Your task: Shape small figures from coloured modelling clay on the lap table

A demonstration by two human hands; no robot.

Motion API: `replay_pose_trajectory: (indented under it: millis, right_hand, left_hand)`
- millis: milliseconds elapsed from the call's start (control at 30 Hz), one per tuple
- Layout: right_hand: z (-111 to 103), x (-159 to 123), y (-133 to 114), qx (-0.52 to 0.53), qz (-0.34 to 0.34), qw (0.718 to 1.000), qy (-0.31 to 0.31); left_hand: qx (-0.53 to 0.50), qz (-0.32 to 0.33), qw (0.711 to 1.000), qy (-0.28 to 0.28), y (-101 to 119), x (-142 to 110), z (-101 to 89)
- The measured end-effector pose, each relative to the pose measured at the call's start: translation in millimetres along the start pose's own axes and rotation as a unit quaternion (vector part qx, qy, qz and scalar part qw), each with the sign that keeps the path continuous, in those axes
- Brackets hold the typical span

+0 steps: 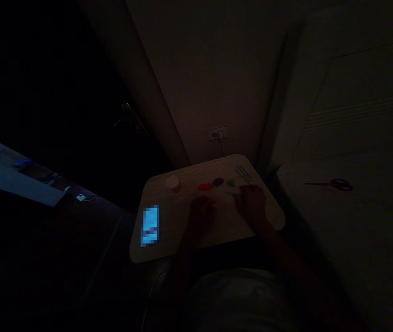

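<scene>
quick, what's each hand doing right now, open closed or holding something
Left hand: curled at a small red piece; too dark to confirm a grip.
Right hand: near a thin bluish strip; open or closed, cannot tell.

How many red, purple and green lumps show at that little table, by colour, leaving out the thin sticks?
Red: 2, an oval red piece and a small red lump at the left hand, partly hidden
Purple: 1, the purple lump
Green: 1, the green lump
Total: 4
</scene>
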State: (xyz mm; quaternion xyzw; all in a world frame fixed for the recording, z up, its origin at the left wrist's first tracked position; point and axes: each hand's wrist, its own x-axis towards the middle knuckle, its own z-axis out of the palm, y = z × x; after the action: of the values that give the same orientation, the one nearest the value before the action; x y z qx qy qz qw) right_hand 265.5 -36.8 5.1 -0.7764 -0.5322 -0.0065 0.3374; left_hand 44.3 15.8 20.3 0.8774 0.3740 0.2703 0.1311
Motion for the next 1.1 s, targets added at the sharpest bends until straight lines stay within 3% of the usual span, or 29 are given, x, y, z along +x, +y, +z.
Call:
replay_pose_trajectory:
  millis: [367,567,667,767,900,1100]
  right_hand:
    - [2.4,4.3,-3.8,-0.026,-0.025,0.997,-0.073]
    - [-5.6,5.1,-13.2,-0.033,-0.065,0.987,-0.144]
    - [-6.8,5.1,-14.8,-0.057,-0.054,0.981,-0.177]
    - [-7.0,3.0,-15.3,-0.048,-0.064,0.982,-0.172]
    - [-7.7,-1.8,-21.4,-0.05,-0.097,0.98,-0.166]
    - [-6.1,-2.2,-44.1,-0.113,-0.03,0.976,-0.185]
  left_hand:
    - [0.031,0.054,0.998,-0.029,-4.7,14.8,-0.5]
    - [-0.006,0.003,0.999,0.038,9.5,34.7,30.9]
    - [0.016,0.003,0.999,0.036,13.4,36.9,40.6]
    - [0.03,0.002,0.999,0.034,11.9,35.4,38.5]
    - [0.001,-0.014,0.997,0.076,7.5,33.5,32.5]
    - [0.021,-0.039,0.996,0.073,6.7,34.9,32.4]
